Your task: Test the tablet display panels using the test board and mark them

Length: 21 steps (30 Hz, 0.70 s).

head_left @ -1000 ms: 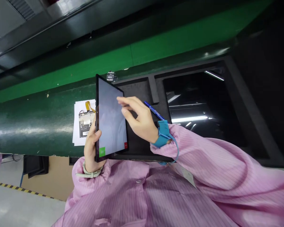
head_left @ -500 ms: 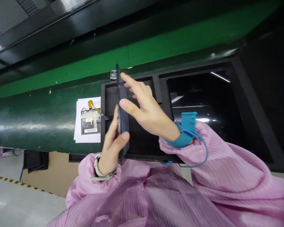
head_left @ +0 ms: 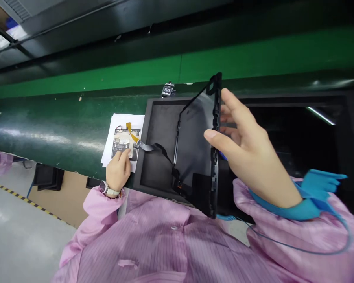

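My right hand [head_left: 247, 145] grips a black-framed display panel [head_left: 194, 137] by its right edge, thumb in front and fingers behind. The panel stands tilted steeply over a black tray [head_left: 159, 122]. From its left side a dark ribbon cable [head_left: 153, 147] runs to a gold flex strip [head_left: 131, 133] on a circuit board [head_left: 122, 137]. That board lies on white paper sheets [head_left: 107, 151]. My left hand [head_left: 117, 169] is at the board's lower edge, its fingers closed together on it; the fingertips are partly hidden.
A small counter with number wheels [head_left: 167, 90] sits behind the tray. At right lies a large dark glossy panel [head_left: 283, 125] in a black surround. A blue wrist strap [head_left: 286, 204] with a cord circles my right wrist. Black trays [head_left: 47, 177] are stacked below the green bench [head_left: 47, 125].
My left hand has left the panel and moved left to the circuit board. The panel has turned from edge-on, showing its broad face and the cable, with my right hand keeping hold.
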{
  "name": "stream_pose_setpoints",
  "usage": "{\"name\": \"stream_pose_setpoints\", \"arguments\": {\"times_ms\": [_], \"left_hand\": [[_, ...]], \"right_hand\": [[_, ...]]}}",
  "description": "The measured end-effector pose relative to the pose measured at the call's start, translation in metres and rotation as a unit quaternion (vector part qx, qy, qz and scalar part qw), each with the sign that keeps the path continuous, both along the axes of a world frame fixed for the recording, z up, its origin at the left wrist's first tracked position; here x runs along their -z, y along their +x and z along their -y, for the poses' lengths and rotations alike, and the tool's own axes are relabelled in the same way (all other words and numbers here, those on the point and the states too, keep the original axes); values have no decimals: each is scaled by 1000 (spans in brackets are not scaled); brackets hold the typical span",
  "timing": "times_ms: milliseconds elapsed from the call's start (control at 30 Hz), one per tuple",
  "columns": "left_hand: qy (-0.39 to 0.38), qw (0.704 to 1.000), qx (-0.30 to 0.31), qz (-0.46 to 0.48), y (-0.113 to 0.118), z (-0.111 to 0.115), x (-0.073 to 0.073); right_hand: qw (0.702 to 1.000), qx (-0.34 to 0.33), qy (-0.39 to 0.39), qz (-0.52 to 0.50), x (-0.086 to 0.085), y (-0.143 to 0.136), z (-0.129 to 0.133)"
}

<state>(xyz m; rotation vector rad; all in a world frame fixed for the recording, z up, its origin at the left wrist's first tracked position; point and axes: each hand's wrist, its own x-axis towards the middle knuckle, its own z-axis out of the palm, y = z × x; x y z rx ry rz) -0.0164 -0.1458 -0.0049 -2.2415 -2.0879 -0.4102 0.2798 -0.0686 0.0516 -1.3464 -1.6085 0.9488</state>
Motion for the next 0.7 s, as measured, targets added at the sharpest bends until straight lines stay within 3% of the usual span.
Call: {"name": "stream_pose_setpoints", "arguments": {"times_ms": [100,233,533,700], "left_hand": [[-39,992,35,-114,-8,-3,13],[-52,984,45,-165,-7,-3,17],[-61,980,74,-177,-10,-8,15],[-24,993,67,-96,-13,-8,18]], "right_hand": [[999,18,-27,-20,-2,3,2],[995,45,-73,-44,-5,7,6],[989,106,-97,-39,-10,10,8],[984,104,-133,-55,-10,21,8]]}}
